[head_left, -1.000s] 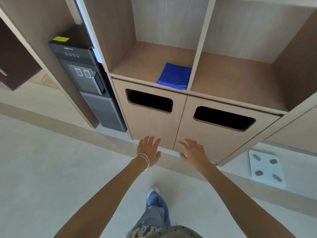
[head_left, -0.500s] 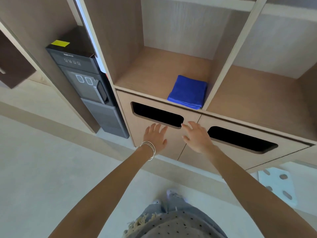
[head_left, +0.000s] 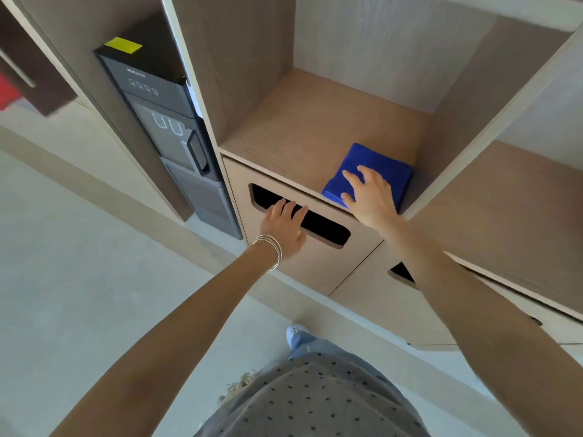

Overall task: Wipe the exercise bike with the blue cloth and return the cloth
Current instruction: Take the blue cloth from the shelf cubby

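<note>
Clearly, step in hand: fetching the cloth, the very start of the task; nothing is wiped and no exercise bike is in view.
Blue cloth [head_left: 375,165]: folded square, lying flat at the front right corner of the open shelf compartment [head_left: 303,130], close against the divider on its right.
Right hand [head_left: 370,197]: spread flat on top of the cloth, fingers extended and touching the fabric, not closed around it; I judge no grasp is made yet.
Left hand [head_left: 284,227]: empty, relaxed, fingers splayed in front of the dark cutout [head_left: 299,216] in the cabinet door [head_left: 315,263] below; whether it touches the door I cannot tell.
Next move calls for: curling the right fingers under the front edge of the cloth, pinching the folded layers together, lifting it clear of the shelf lip, then turning away to find the bike.
Nearby: a dark water dispenser [head_left: 176,143] stands left of the shelf, well apart from the cloth.
</note>
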### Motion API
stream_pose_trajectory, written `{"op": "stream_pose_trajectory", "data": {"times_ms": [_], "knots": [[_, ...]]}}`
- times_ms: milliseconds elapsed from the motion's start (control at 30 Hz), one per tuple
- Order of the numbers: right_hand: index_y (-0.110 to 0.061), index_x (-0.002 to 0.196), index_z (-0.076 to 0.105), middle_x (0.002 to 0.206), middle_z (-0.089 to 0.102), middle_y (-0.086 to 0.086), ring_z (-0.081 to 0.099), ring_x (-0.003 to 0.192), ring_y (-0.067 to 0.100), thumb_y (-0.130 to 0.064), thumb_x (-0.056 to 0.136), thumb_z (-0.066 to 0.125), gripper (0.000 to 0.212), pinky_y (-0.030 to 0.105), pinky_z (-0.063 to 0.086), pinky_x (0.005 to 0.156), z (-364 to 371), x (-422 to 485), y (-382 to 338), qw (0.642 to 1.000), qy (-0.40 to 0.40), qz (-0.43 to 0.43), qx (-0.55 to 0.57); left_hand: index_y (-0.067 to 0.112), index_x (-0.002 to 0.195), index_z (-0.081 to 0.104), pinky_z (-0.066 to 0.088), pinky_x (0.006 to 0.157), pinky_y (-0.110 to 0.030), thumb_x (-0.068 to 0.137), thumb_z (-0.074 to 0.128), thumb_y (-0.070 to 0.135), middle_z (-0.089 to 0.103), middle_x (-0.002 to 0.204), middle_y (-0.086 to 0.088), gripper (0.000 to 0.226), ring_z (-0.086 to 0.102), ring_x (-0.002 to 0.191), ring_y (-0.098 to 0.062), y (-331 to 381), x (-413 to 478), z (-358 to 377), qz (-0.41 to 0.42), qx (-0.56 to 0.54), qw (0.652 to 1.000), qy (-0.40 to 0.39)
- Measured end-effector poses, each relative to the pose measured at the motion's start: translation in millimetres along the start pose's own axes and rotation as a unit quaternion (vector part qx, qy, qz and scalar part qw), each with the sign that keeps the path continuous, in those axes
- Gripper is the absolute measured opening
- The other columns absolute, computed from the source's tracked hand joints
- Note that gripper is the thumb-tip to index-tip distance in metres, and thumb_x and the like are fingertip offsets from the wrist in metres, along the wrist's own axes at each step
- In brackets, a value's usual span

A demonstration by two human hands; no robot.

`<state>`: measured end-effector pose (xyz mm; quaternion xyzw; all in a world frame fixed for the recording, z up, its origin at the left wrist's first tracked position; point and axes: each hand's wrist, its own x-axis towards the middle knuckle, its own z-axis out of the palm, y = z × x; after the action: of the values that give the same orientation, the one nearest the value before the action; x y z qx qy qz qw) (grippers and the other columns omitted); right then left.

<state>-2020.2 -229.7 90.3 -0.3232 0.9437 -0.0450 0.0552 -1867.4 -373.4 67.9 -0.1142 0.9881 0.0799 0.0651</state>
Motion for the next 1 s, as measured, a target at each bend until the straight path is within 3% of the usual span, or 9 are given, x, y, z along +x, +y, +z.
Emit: {"op": "stream_pose_trajectory", "data": {"times_ms": [200,300,500,633,867,1000], "knots": [[-0.034,0.148,0.003,0.158,-0.003,0.009,-0.008,0.143,0.041,-0.062,0.091,0.028,0.068,0.065,0.001,0.110,11,58,24,0.989,-0.107,0.093,0.039,0.019,0.146,0.020,0.016,0.117,-0.044,0.095,0.040,0.037,0.024,0.153,-0.010,0.058,0.015,0.143,-0.032,-11,20,-5,-0.025,-0.003,1.000,-0.003],[-0.034,0.147,-0.003,0.159,-0.007,0.007,-0.012,0.142,0.041,-0.066,0.090,0.016,0.068,0.067,-0.005,0.110,26,62,18,0.990,-0.098,0.102,0.025,0.019,0.147,0.019,0.015,0.118,-0.044,0.095,0.039,0.037,0.024,0.154,-0.010,0.058,0.014,0.144,-0.032,-20,27,-8,-0.046,-0.006,0.999,0.002],[-0.044,0.145,0.003,0.159,0.003,-0.005,-0.002,0.144,0.036,-0.071,0.084,0.011,0.067,0.068,0.003,0.107,44,54,-2,0.995,-0.050,-0.076,-0.039,0.021,0.147,0.020,0.015,0.118,-0.044,0.095,0.041,0.035,0.024,0.154,-0.009,0.057,0.014,0.144,-0.031,-29,37,-5,-0.057,-0.017,0.998,-0.009],[-0.052,0.141,0.000,0.158,0.005,-0.010,0.000,0.143,0.037,-0.083,0.072,0.007,0.075,0.070,0.006,0.105,45,57,8,0.994,-0.038,-0.090,-0.039,0.022,0.147,0.020,0.017,0.117,-0.043,0.095,0.042,0.035,0.025,0.154,-0.008,0.058,0.014,0.144,-0.030,-44,37,-4,-0.077,-0.019,0.997,-0.007],[-0.042,0.136,0.033,0.149,0.032,0.000,0.025,0.133,0.038,-0.070,0.082,0.027,0.061,0.068,0.023,0.096,44,59,0,0.994,0.018,-0.092,-0.058,0.022,0.147,0.019,0.017,0.117,-0.044,0.095,0.041,0.035,0.024,0.154,-0.008,0.057,0.013,0.145,-0.030,-42,43,0,-0.084,-0.031,0.995,-0.037],[-0.027,0.119,0.051,0.132,0.049,0.005,0.043,0.115,0.037,-0.059,0.085,0.042,0.047,0.056,0.035,0.084,41,61,-4,0.991,0.083,-0.090,-0.053,0.022,0.147,0.020,0.017,0.117,-0.044,0.096,0.041,0.034,0.024,0.154,-0.008,0.057,0.013,0.145,-0.030,-38,44,2,-0.076,-0.035,0.996,-0.039]]}}
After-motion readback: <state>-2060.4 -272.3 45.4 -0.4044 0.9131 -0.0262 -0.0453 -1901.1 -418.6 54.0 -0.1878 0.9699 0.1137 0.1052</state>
